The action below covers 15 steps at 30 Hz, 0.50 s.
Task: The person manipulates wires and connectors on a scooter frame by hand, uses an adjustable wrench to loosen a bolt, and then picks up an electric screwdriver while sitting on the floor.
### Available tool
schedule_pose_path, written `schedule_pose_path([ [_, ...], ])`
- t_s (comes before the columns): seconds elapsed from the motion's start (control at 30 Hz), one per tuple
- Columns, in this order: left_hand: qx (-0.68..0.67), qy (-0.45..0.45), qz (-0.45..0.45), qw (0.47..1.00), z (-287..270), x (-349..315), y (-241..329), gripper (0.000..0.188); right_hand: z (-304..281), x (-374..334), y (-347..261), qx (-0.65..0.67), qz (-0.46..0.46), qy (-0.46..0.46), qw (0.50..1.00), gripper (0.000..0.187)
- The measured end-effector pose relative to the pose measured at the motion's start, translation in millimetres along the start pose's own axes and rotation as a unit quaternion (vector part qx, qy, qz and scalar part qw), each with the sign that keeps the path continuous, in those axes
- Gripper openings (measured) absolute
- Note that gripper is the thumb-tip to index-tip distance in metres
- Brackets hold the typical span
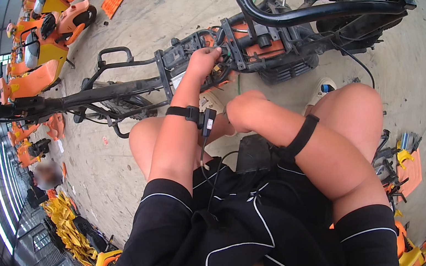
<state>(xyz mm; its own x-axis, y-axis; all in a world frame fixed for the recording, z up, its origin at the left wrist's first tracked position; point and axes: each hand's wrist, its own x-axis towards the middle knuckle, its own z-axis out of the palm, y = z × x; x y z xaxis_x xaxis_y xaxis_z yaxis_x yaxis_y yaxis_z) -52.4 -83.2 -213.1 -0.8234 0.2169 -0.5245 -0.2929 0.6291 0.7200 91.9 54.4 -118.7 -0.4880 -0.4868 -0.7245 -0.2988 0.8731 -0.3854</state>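
A stripped black electric scooter frame (163,75) lies across the floor in front of me, with orange panels (263,52) and a bundle of cables (216,75) exposed in its middle. My left hand (204,64) reaches into that middle part, thumb and fingers closed among the cables beside a black crossbar. What the fingertips pinch is too small to make out. My right hand (245,107) is bent inward between my knees, just short of the frame. Its back faces up and hides the fingers. Each forearm wears a black strap, and the left one (185,112) carries a small black box (208,123).
Orange and yellow scooters (53,32) stand in a row at the far left. A loose orange panel (116,0) lies on the concrete. Yellow parts (70,227) are heaped at lower left, near another person (47,176). More parts (403,163) lie at my right.
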Motion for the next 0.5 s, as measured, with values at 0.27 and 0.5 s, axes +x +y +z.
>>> schedule_pose_path([
  [0.27,-0.319,-0.016,0.078,0.944,-66.8,-74.9,95.2,0.021,1.6,12.2,-1.5,-0.007,-0.001,-0.002,1.0,0.033],
  [0.5,-0.199,0.053,0.074,0.976,-83.4,-152.8,101.8,0.037,2.4,3.0,8.7,-0.009,0.01,0.035,0.999,0.032],
])
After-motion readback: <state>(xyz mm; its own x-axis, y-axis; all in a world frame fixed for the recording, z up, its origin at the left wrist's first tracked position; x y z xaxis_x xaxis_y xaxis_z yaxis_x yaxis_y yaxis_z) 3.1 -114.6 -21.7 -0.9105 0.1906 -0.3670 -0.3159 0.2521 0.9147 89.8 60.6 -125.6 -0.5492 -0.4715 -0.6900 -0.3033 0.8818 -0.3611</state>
